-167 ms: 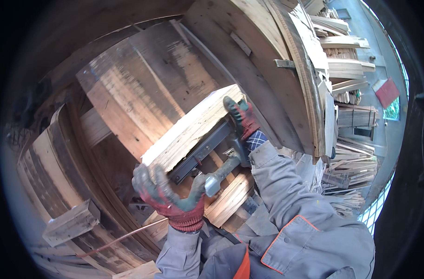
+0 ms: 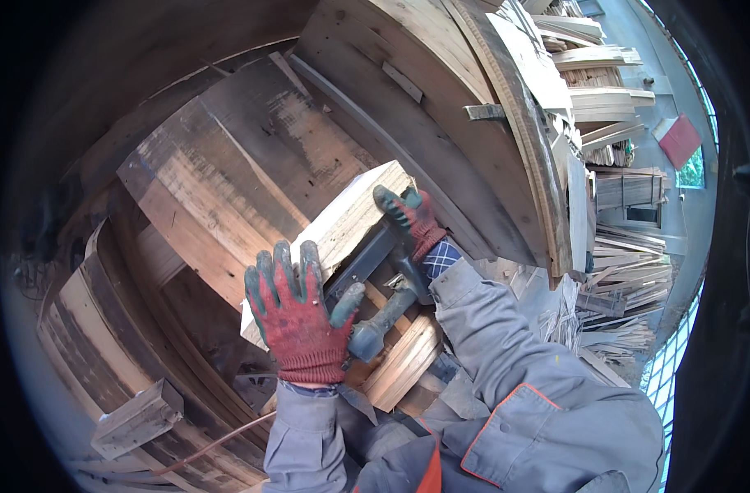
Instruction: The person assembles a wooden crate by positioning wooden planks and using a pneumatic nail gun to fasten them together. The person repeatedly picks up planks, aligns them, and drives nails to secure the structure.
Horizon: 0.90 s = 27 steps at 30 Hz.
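Note:
A pale wooden block (image 2: 354, 218), with layered lines along its near side, lies slanted across the middle against a dark metal bar (image 2: 371, 261). My left hand (image 2: 301, 329), in a red glove with dark green-grey coating, lies over the block's left part with fingers spread. At the right end, my right hand (image 2: 414, 220), gloved alike, grips the block with a digit on its near upper edge; its other fingers are partly hidden. Below the bar, a worn grey metal handle or lever (image 2: 383, 322) sits close to my left thumb.
Large plank panels (image 2: 251, 156) lie beyond the block. A tall wooden wall (image 2: 473, 164) rises at the right. Cut wood pieces (image 2: 403, 366) sit nearer me. A squared timber (image 2: 140, 417) juts out at lower left. Stacked slats (image 2: 625, 271) line the far right.
My left hand has gone from the block's near left end to lying over it, fingers now spread. My right hand stays at the right end. The whole view has shifted slightly.

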Available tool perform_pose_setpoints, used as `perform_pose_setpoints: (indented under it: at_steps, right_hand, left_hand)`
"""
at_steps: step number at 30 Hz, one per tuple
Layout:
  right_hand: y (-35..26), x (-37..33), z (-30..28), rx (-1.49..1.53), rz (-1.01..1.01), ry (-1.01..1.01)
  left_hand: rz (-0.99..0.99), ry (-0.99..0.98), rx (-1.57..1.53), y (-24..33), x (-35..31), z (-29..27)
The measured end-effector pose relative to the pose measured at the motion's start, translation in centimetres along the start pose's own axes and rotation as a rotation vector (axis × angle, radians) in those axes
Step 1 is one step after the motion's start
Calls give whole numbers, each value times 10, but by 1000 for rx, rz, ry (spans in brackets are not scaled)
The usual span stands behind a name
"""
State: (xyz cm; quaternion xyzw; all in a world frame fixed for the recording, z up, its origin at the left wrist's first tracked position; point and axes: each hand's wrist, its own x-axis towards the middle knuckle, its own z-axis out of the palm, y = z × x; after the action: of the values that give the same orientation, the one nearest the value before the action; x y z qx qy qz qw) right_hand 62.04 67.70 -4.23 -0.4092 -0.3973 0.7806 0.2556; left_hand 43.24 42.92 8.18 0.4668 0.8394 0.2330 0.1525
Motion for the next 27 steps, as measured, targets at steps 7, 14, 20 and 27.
perform_pose_setpoints:
  at_steps: [7, 14, 20, 27]
  right_hand:
    - [-5, -14, 19, -39, -101, 13]
    - [-22, -20, 30, -664, -161, 16]
    - [-24, -20, 36, -270, -46, 87]
    - [-22, -18, 31, -370, -142, -1]
  left_hand:
    - [-69, -82, 206, -16, 26, 38]
    - [-43, -12, 192, -12, 28, 38]
    - [-72, -19, 156, -9, 29, 43]
    - [-82, -42, 149, -7, 30, 41]
